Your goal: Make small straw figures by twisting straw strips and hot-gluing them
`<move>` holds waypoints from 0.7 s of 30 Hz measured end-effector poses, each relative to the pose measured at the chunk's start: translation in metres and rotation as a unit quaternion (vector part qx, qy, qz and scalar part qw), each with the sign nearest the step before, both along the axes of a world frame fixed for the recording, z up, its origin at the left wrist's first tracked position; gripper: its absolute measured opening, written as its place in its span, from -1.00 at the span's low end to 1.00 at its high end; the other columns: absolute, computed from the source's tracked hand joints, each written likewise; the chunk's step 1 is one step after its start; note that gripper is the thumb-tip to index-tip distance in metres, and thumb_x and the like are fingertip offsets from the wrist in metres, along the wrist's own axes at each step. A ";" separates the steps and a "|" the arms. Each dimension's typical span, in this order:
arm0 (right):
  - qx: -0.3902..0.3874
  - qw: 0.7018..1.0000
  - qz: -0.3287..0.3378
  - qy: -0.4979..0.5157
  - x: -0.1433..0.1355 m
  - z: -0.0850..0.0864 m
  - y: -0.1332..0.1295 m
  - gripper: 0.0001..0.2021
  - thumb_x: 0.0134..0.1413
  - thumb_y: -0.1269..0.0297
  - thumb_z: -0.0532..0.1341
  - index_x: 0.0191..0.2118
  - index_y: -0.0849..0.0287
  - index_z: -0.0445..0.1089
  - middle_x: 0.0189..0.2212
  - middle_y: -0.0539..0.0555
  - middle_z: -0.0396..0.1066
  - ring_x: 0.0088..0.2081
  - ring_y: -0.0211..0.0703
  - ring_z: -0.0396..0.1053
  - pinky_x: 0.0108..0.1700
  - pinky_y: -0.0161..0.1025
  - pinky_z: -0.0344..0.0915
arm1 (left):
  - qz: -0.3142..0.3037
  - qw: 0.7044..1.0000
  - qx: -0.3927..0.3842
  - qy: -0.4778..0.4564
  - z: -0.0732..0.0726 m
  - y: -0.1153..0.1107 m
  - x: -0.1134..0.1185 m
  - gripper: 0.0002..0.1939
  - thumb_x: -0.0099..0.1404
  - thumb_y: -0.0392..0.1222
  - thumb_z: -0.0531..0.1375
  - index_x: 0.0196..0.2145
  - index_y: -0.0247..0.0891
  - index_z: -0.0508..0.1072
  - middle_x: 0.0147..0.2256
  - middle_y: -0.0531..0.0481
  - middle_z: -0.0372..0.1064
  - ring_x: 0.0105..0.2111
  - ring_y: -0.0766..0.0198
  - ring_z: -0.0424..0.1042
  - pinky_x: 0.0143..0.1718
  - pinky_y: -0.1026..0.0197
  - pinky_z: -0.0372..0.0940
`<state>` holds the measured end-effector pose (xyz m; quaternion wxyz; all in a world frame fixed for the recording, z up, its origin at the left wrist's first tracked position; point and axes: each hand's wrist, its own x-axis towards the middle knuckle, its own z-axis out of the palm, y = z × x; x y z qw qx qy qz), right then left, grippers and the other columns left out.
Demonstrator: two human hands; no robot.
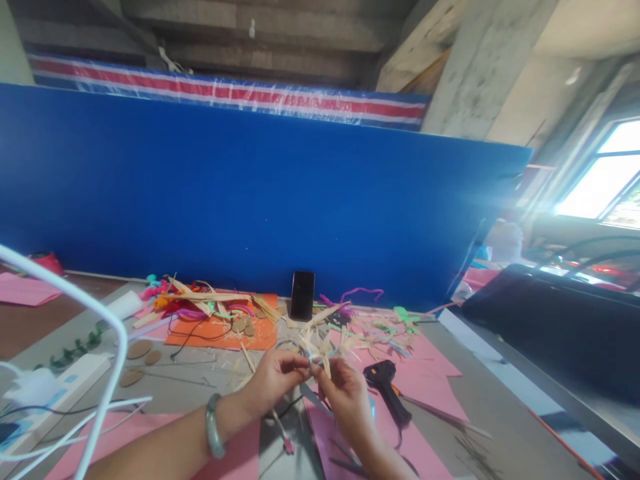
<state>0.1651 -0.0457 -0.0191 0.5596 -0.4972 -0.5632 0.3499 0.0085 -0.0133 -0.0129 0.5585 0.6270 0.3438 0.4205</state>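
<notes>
My left hand (277, 379), with a green bangle (215, 427) on its wrist, reaches in from the lower left. Its thumb and fingertips pinch a small piece at the middle of the table. My right hand (345, 393) meets it there, its fingers closed on the same spot. Pale dried husk strips (323, 347) spread out just above my fingertips, with a thin light-blue strand among them. The exact part between the fingers is too small to make out. A black glue gun (387, 390) lies right of my right hand.
A phone (303, 295) stands upright against the blue partition (260, 200). Husks and pipe cleaners lie on orange paper (265, 337) at the left. A power strip (60, 400) and white cable (117, 333) are lower left. Pink sheets (435, 383) lie right.
</notes>
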 end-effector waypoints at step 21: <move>-0.124 0.977 0.065 0.162 0.004 0.006 0.003 -0.64 -0.05 -0.04 0.34 -0.44 0.20 0.43 -0.66 -0.13 0.13 -0.64 -0.41 -0.01 -0.60 -0.42 -0.10 | -0.070 0.986 -0.131 -0.081 0.009 0.001 -0.002 -0.59 -0.02 0.11 0.41 -0.49 -0.35 0.52 -0.62 0.09 0.29 -0.63 0.44 0.19 -0.56 0.33 0.03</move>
